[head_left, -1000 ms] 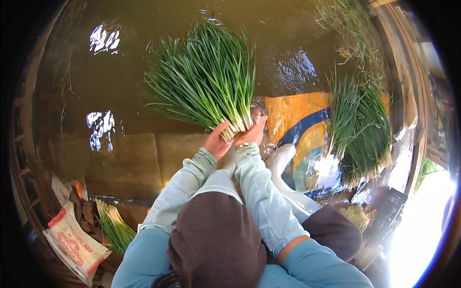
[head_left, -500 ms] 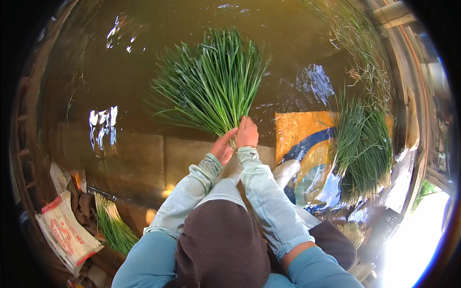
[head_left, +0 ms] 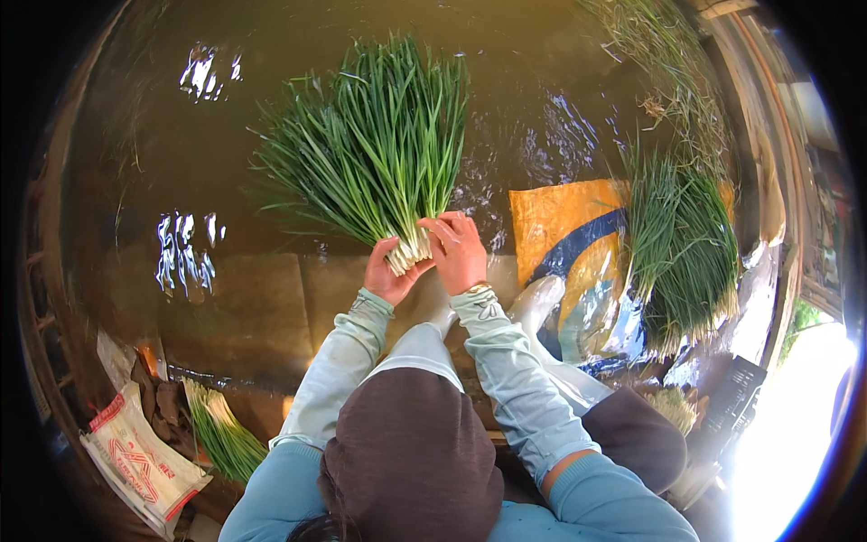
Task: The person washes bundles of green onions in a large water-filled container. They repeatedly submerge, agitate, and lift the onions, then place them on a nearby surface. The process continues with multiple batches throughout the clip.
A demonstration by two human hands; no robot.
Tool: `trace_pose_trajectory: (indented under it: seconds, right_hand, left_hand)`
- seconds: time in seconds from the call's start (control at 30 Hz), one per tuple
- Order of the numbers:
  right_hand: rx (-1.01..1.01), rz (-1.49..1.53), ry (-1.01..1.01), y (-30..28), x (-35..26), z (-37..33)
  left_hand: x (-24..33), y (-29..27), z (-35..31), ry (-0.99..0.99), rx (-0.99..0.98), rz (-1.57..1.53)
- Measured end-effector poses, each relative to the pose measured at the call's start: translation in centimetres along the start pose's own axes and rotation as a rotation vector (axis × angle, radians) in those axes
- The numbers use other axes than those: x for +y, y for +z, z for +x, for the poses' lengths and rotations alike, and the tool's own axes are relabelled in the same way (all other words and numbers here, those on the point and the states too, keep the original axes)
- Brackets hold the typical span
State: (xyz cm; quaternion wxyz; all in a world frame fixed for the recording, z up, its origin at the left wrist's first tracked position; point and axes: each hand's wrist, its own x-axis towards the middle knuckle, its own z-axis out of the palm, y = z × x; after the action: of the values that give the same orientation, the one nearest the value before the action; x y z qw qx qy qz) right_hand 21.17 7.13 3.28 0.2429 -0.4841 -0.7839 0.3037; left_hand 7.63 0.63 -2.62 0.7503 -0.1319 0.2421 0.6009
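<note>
- Shifted slightly left against the orange sack (head_left: 533, 217) since the earlier frame, a large bunch of greens (head_left: 375, 144) fans out over brown water (head_left: 506, 54), tips pointing to the far side, cut ends toward the worker.
- Pale stem ends (head_left: 411, 257), largely covered by the hands half a second ago, now show between them. For the handling under way, that appears to mean the worker has a freer reach at the base.
- Left hand (head_left: 388, 274) cups the near left side of the base, fingers bent around the stems and thumb low by the ends.
- Right hand (head_left: 462, 256), closed up tight beside the other in the earlier frame, is now turned inward with its knuckles raised, thumb and fingers seemingly pinching the stems on the right side. How hard it presses cannot be told.
- Unchanged at right, a pile of greens (head_left: 695, 253) lies across the sack, well apart from the held bunch.
- Also unchanged at near left, a small bundle (head_left: 221, 432) rests beside a white bag with red markings (head_left: 140, 456).
</note>
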Motion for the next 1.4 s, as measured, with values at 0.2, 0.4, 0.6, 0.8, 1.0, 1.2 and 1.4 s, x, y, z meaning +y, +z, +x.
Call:
trace_pose_trajectory:
  seconds: [0.2,0.4,0.6,0.8,1.0,1.2,1.4]
  right_hand:
    - [-0.108,-0.168,0.16,1.8,-0.2,0.7]
    - [-0.319,-0.32,0.362,2.3,-1.1,1.4]
    - [-0.356,-0.256,0.376,2.2,-0.5,1.2]
    - [-0.417,-0.341,0.303,1.4,-0.7,0.0]
    - [-0.194,-0.051,0.604,-0.5,2.9,2.3]
    - [-0.285,0.15,0.665,5.6,1.5,1.0]
    - [-0.254,-0.053,0.589,8.1,-0.5,-1.3]
  left_hand:
    - [-0.2,-1.8,-0.2,0.011,-0.082,0.017]
    - [-0.4,-1.7,-0.3,-0.019,0.055,-0.039]
    - [-0.5,-2.3,-0.3,0.0,0.008,-0.022]
    - [-0.1,-2.7,0.2,-0.05,-0.115,-0.066]
    - [-0.6,-1.8,-0.8,-0.038,-0.141,0.022]
    - [-0.5,-4.1,-2.0,-0.082,0.034,0.087]
    - [0.7,-4.6,-4.4,-0.098,0.016,0.095]
